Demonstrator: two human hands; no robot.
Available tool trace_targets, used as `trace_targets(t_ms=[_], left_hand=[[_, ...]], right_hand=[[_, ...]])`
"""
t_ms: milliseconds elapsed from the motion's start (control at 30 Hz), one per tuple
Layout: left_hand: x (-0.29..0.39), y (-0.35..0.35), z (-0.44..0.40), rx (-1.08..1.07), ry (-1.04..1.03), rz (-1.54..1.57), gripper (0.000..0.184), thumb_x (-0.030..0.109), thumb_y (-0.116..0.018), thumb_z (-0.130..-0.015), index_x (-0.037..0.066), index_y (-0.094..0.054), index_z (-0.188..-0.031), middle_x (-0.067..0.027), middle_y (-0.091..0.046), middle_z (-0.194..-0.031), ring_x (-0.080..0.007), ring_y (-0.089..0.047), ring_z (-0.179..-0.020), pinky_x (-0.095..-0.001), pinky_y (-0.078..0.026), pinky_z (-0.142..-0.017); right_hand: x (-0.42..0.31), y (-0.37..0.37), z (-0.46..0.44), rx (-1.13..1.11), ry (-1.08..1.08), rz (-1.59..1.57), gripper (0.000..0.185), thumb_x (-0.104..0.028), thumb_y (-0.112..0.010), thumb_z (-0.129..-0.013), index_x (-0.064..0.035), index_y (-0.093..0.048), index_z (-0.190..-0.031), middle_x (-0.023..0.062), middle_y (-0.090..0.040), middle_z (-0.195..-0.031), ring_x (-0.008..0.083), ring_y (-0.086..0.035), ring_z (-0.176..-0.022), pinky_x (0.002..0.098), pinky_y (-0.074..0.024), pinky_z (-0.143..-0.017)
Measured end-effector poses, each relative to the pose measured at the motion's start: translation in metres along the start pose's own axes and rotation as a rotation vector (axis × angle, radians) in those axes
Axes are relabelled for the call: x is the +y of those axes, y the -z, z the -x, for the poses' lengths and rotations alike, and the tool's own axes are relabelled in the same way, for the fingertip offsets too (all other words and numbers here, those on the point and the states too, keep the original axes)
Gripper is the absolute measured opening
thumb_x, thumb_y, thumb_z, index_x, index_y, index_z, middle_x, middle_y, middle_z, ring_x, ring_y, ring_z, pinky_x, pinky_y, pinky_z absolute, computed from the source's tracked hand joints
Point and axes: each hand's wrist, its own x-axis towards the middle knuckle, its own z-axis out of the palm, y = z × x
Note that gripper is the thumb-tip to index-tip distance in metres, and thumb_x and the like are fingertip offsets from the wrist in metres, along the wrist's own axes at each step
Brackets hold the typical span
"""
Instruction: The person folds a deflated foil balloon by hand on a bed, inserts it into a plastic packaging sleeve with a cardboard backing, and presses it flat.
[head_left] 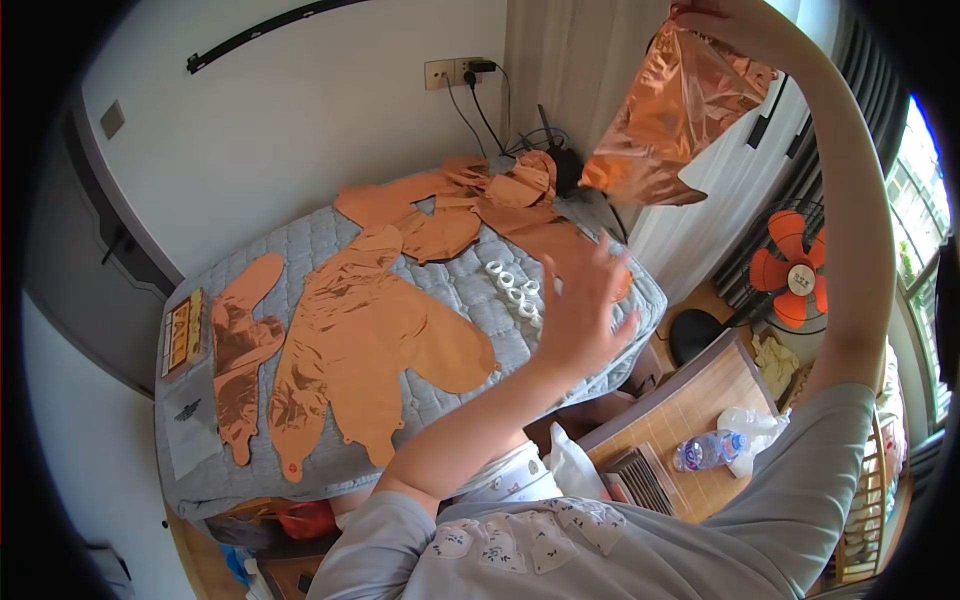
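One quilted mattress (325, 235) is largely covered by copper foil. The broad foil shape (365, 345) is spread flat from the middle toward the near edge; the far foil group (430, 230) is laid, overlapping, along the far edge up to the far right corner. The hanging foil piece (670, 115), crumpled, is held up off the mattress beyond that corner, its top clenched in the grip of the right hand (715, 20). The left hand (585, 315) is raised over the right side, fingers spread, its grip released. The narrow foil shape (240, 350) is laid near the left edge, beside a printed packet (186, 330) and a clear packet (190, 440). White rolls (520, 302) are set in a cluster right of the broad foil shape. Laying-out is judged well advanced: most foil is spread, one piece is off the mattress, and none is seen filled out.
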Motion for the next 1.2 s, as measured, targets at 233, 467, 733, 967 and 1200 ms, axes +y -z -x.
trace_targets(t_ms=[233,467,733,967,1200], left_hand=[[-0.104,0.084,-0.059,-0.032,0.206,0.113,0.100,0.037,-0.087,-0.078,0.002,-0.033,-0.155,-0.0272,-0.039,-0.155,-0.0420,-0.039,-0.144,-0.0534,-0.034,-0.116],[-0.173,0.127,-0.056,-0.101,0.284,0.181,0.111,0.034,-0.088,-0.079,0.000,-0.022,-0.161,-0.0260,-0.033,-0.162,-0.0375,-0.030,-0.153,-0.0462,-0.029,-0.123],[-0.245,0.159,-0.062,-0.251,0.399,0.401,0.027,0.020,-0.072,-0.097,0.000,-0.067,-0.115,-0.0036,-0.071,-0.099,-0.0148,-0.067,-0.100,-0.0316,-0.053,-0.088],[-0.267,0.208,-0.066,-0.124,0.489,0.197,0.018,0.016,-0.067,-0.099,0.000,-0.069,-0.108,-0.0083,-0.075,-0.094,-0.0150,-0.072,-0.083,-0.0286,-0.054,-0.074],[-0.302,0.261,-0.014,0.225,0.398,0.065,0.015,0.011,-0.065,-0.099,0.002,-0.070,-0.110,-0.0099,-0.077,-0.102,-0.0184,-0.074,-0.092,-0.0308,-0.056,-0.080]], right_hand=[[-0.019,0.003,-0.005,0.017,0.235,-0.486,0.022,-0.017,-0.071,-0.097,0.0006,-0.069,-0.110,0.0076,-0.072,-0.097,0.0154,-0.066,-0.090,0.0306,-0.0533,-0.081],[-0.037,-0.023,-0.039,0.057,0.156,-0.607,0.018,-0.015,-0.070,-0.099,-0.0001,-0.067,-0.108,0.0040,-0.070,-0.095,0.0116,-0.064,-0.090,0.0271,-0.0520,-0.081],[-0.076,-0.034,-0.068,0.219,0.104,-0.513,0.018,-0.018,-0.067,-0.099,-0.0024,-0.068,-0.106,0.0079,-0.072,-0.094,0.0194,-0.067,-0.091,0.0339,-0.0534,-0.082],[-0.120,-0.048,-0.065,0.529,0.409,-0.338,0.021,-0.023,-0.067,-0.099,-0.0050,-0.071,-0.108,0.0148,-0.074,-0.104,0.0315,-0.071,-0.097,0.0403,-0.0558,-0.085],[-0.218,-0.101,0.005,0.735,0.804,-0.257,0.021,-0.013,-0.071,-0.085,-0.0078,-0.072,-0.106,0.0072,-0.072,-0.114,0.0300,-0.069,-0.102,0.0404,-0.0558,-0.085]])
